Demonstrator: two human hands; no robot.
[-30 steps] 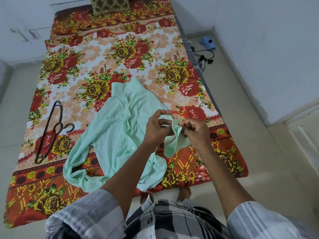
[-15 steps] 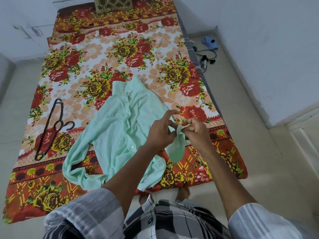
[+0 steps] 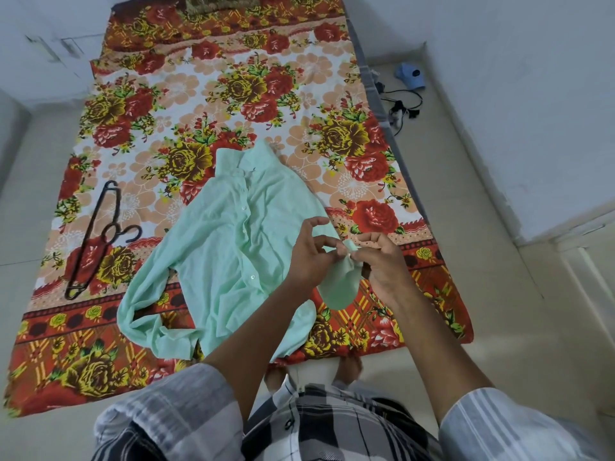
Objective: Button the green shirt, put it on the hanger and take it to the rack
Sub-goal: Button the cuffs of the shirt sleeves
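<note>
Both forearms bare, coming up from 6 o'clock out of rolled plaid sleeves and converging just right of frame centre. Left hand (image 3: 311, 252): back to camera, wrist straight, thumb and forefinger pinched on a bit of cuff at its 3 o'clock side, other fingers curled loosely above. Right hand (image 3: 382, 261): back to camera, knuckles toward 11 o'clock, fingertips pinching the same cuff from the 3 o'clock side, wrist bent slightly inward. Fingertips of both hands nearly touching, the fold of cloth between them. Elbows low and apart, near the 6 o'clock edge.
</note>
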